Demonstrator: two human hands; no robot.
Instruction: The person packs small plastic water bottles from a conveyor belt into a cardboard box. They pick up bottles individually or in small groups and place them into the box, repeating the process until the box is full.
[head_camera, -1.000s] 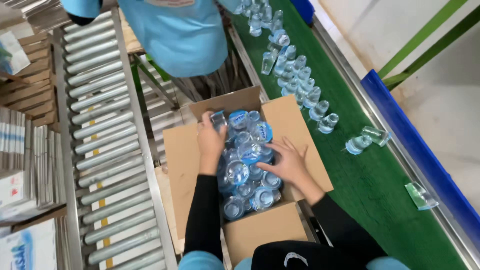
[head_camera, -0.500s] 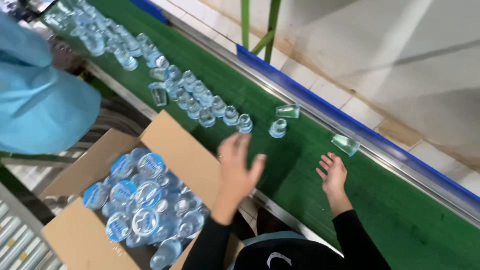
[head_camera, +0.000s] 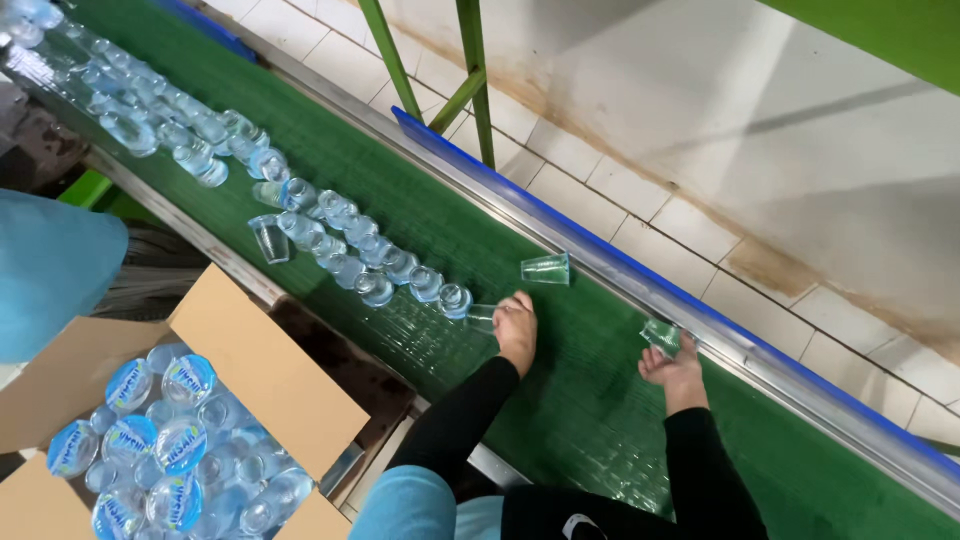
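While reaching across green ribbed conveyor belt (head_camera: 420, 210): left hand (head_camera: 516, 330) closing loosely on clear plastic cup (head_camera: 481, 317) mid-belt; right hand (head_camera: 676, 362) pinching clear sealed cup (head_camera: 661, 336) at far edge, likely risking slipping, jamming against blue side rail (head_camera: 600, 252).

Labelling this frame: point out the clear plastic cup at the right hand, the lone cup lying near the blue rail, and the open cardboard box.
Clear plastic cup at right hand (head_camera: 660, 336), head view, its side wall.
Lone clear cup lying near blue rail (head_camera: 546, 268), head view, mid-body.
Open cardboard box (head_camera: 262, 362), head view, right flap.
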